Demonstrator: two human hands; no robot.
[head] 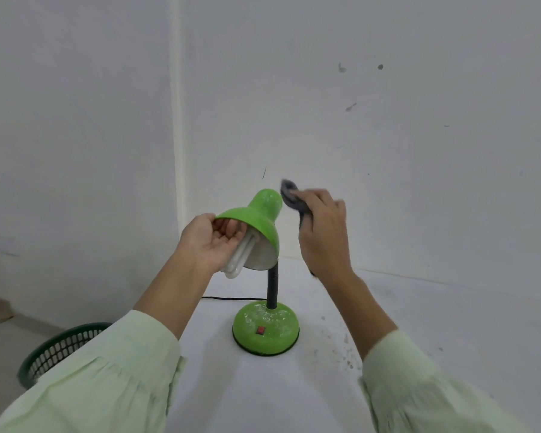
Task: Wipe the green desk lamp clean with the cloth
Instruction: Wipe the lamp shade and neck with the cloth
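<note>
The green desk lamp stands on a white table, its round base (pixel 265 329) with a red switch toward me and a black flexible neck rising to the green shade (pixel 256 214). A white bulb (pixel 239 257) pokes out of the tilted shade. My left hand (pixel 211 242) grips the shade's left rim, fingers tucked inside beside the bulb. My right hand (pixel 324 232) is closed around a dark grey cloth (pixel 289 195), held just right of the shade's top; whether the cloth touches the shade I cannot tell.
The white table (pixel 419 307) meets a white wall at the back and shows small dark specks at the right. A black cord (pixel 231 298) runs left from the lamp base. On the floor at the lower left stands a dark green mesh basket (pixel 60 348).
</note>
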